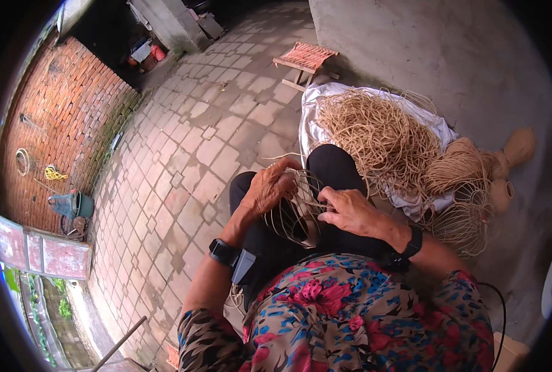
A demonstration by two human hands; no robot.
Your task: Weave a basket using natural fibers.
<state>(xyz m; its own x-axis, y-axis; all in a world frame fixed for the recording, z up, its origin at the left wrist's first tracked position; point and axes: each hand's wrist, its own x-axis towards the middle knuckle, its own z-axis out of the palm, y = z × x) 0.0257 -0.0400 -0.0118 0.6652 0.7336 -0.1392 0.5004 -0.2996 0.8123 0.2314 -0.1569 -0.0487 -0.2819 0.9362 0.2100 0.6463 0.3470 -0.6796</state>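
A small wire basket frame, with thin curved ribs and some tan cord on it, rests in my lap between my dark-trousered knees. My left hand is closed round its far left side, fingers curled over the ribs. On the opposite side my right hand pinches a strand of tan cord between thumb and fingers, close against the ribs. A loose cord end sticks out beyond my left fingers. My knuckles and the ribs hide part of where the cord meets the frame.
A large heap of tan cord lies on a white sheet ahead right. Beside it sit a cord coil, woven vase shapes and bare wire frames. A low slatted stool stands beyond, near the wall.
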